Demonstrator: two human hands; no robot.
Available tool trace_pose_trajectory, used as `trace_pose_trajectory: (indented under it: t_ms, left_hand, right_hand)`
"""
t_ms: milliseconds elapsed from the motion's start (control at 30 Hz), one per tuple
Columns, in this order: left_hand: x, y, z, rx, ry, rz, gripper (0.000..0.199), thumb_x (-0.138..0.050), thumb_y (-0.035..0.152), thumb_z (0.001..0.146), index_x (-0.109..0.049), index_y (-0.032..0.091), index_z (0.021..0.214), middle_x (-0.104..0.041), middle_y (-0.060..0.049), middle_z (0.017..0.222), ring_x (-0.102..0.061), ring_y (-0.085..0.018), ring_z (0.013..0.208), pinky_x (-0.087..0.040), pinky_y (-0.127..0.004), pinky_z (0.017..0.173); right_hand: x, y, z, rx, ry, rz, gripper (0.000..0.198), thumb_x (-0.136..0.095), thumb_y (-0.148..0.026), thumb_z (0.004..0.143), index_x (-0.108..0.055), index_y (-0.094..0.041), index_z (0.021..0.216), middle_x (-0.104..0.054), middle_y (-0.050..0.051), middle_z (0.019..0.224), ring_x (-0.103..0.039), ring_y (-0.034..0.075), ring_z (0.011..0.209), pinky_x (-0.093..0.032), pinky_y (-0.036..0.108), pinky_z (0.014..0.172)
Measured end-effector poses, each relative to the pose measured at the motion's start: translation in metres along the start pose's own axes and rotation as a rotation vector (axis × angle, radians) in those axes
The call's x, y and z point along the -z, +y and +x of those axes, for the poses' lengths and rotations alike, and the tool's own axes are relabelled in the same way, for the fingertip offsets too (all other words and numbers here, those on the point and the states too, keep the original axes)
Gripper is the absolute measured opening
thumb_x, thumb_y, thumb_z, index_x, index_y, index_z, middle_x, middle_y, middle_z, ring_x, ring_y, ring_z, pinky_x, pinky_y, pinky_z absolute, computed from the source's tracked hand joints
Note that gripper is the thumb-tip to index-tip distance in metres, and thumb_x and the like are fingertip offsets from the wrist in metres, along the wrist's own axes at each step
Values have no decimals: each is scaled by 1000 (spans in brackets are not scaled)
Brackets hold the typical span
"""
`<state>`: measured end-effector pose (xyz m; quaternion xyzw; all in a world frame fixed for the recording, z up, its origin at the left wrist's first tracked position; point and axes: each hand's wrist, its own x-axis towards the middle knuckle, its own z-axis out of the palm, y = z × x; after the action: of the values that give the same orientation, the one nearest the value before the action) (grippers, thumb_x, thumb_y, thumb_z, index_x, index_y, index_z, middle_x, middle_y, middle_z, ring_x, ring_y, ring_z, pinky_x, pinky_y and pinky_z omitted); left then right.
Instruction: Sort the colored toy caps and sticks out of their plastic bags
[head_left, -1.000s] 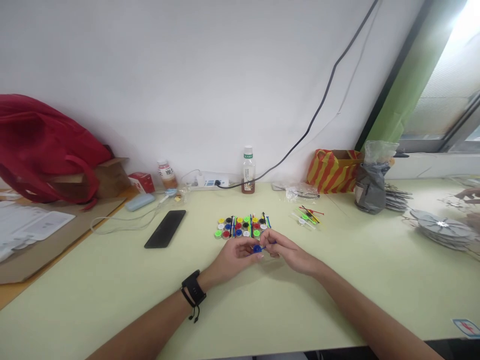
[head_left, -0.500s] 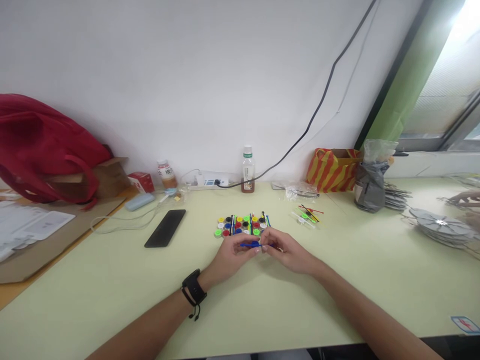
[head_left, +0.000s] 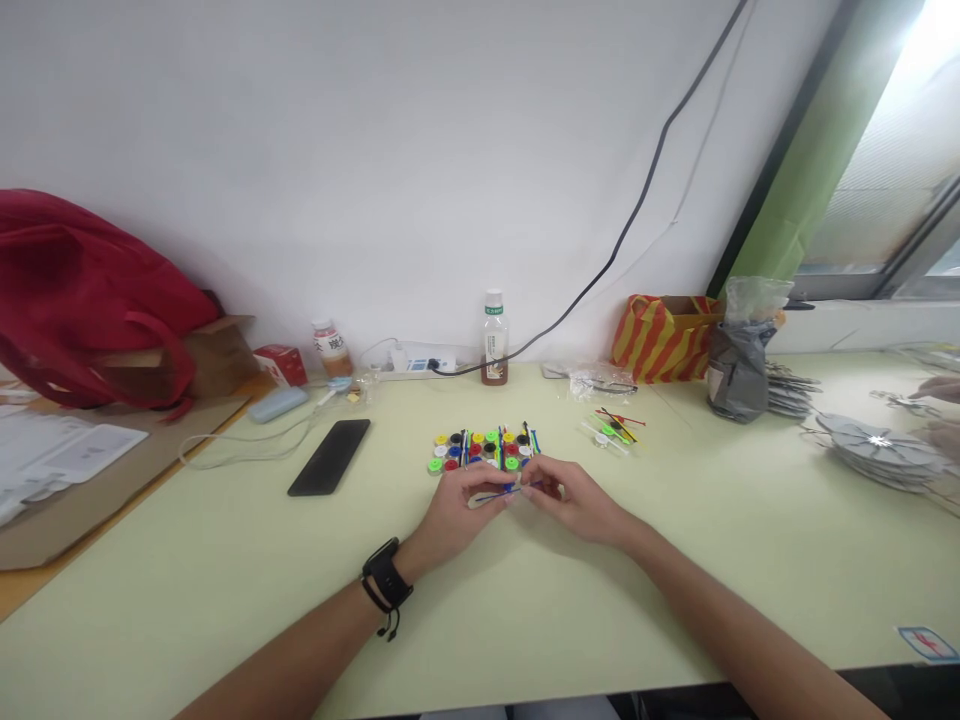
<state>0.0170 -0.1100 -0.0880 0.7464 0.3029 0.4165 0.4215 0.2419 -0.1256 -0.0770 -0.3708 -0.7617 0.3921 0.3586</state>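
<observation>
Between my fingertips, above the table, is a thin blue plastic stick point(head_left: 491, 497) with a small blue lump near its middle. My left hand point(head_left: 456, 512) pinches it from the left, thumb below and fingers above. From the right, my right hand point(head_left: 576, 502) closes finger and thumb on its other end. Just beyond my hands lie rows of small round coloured plastic pieces point(head_left: 451, 452) with bundles of coloured sticks point(head_left: 533, 438) among them. My hands hide the nearest row in part. Off to the right is a loose pile of sticks and round pieces point(head_left: 613, 432).
A black phone point(head_left: 330, 457) lies left of my hands. Along the wall stand a drink bottle point(head_left: 494, 345), a power strip point(head_left: 420, 360) and a striped bag point(head_left: 666, 340). Stacked grey discs point(head_left: 881, 455) sit at right, near another person's hand point(head_left: 941, 390).
The blue stick has turned a little in my fingers and now shows as a thinner line. My hands stay in nearly the same place. At far right, the other person's hand has shifted.
</observation>
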Motion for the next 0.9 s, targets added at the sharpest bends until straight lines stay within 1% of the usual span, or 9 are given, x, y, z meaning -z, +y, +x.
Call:
trace_pose_trajectory:
  t_ms: [133,367,467,533,633,733,833,867,900]
  left_hand:
    - [2,-4,0,-19,35,10,21,-78,32,87,-80,19,104,-75,-11,102,-69,-24,98,-56,-37,91]
    - [2,5,1,-1,0,-14,21,-78,35,87,-78,16,95,-75,-11,98,-70,-23,94,-58,-37,88]
    - [1,8,0,22,0,-29,22,-78,36,87,-77,15,95,-75,-11,99,-70,-24,95,-58,-37,89]
    - [0,10,0,38,-13,-56,25,-79,36,86,-76,15,98,-75,-12,102,-71,-24,95,-59,-38,91]
    - [-1,13,-2,56,-57,-150,27,-75,37,90,-76,14,103,-74,-14,112,-70,-26,103,-58,-40,96]
    - [-2,13,-2,112,-68,-219,26,-76,37,90,-75,15,104,-74,-14,111,-70,-26,104,-57,-40,96]
    - [-1,8,0,167,-7,-276,29,-82,34,84,-73,16,104,-74,-9,103,-71,-22,96,-60,-37,92]
    - [-1,7,1,175,20,-296,29,-84,34,82,-72,16,103,-73,-8,100,-71,-20,93,-60,-36,90]
    - [0,5,2,181,44,-311,30,-85,34,81,-72,16,101,-73,-7,98,-70,-19,91,-61,-35,89]
  right_hand:
    - [5,-4,1,-16,21,69,30,-59,-51,97,-58,-21,99,-53,-2,77,-45,14,67,-37,27,63]
    - [7,-10,1,-24,35,134,35,-64,-55,93,-59,-21,100,-51,-2,76,-44,14,67,-39,28,64]
    - [7,-10,1,-31,40,151,37,-65,-57,92,-59,-21,100,-46,-3,74,-43,14,67,-38,27,64]
    - [7,-8,2,-36,55,162,37,-65,-57,92,-59,-21,100,-45,-3,74,-43,14,68,-39,27,64]
    - [7,-3,3,-32,81,209,36,-65,-55,93,-59,-21,101,-49,-1,78,-46,15,72,-41,28,67]
    - [7,1,3,-32,83,245,35,-65,-52,93,-59,-22,111,-56,2,88,-51,15,74,-43,28,67]
    - [8,2,1,-16,164,155,42,-64,-48,94,-54,-26,128,-60,5,105,-55,15,75,-47,30,69]
    - [9,2,1,2,205,92,41,-63,-47,95,-55,-26,129,-61,6,106,-56,16,76,-48,31,70]
    - [8,1,0,23,234,26,37,-62,-46,96,-58,-25,126,-62,6,101,-56,16,76,-48,32,70]
